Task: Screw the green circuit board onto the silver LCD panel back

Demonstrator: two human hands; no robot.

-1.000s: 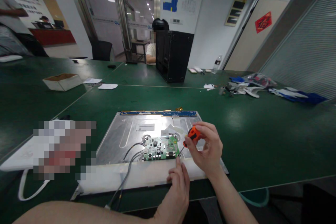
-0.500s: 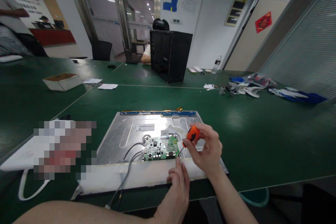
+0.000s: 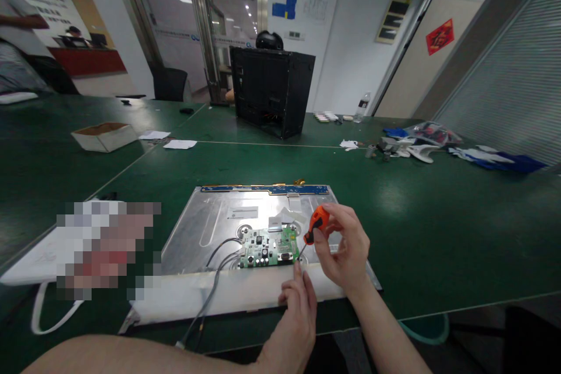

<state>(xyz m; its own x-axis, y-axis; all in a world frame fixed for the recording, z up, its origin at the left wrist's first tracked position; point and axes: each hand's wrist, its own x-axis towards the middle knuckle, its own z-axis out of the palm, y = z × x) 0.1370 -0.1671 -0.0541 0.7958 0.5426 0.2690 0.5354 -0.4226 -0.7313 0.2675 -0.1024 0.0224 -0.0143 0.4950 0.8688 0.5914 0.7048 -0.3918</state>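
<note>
A flat display panel (image 3: pixel 184 239) lies back side up on the green table, with bare metal and a white strip along its near side. On it sits a green circuit board (image 3: pixel 272 243) with dark cables (image 3: pixel 214 289) running from its left end. My right hand (image 3: pixel 348 245) is closed around the orange-and-black handle of a screwdriver (image 3: pixel 318 223). The screwdriver slants down left, its tip at the board's lower right corner. My left hand (image 3: pixel 295 315) rests at the panel's near side, index finger stretched out to just beside that tip, the other fingers partly bent.
A black computer case (image 3: pixel 272 90) stands at the table's far side. A shallow box (image 3: pixel 105 137) and papers (image 3: pixel 179 144) lie far left. A white item (image 3: pixel 35 257), partly pixelated, lies left of the panel. Bags and white parts (image 3: pixel 421 143) and a bottle (image 3: pixel 362 108) are far right.
The screwdriver handle has turned and shifted slightly left in my right hand, its tip staying at the same corner. The black case has turned and moved left. My left hand has stayed still.
</note>
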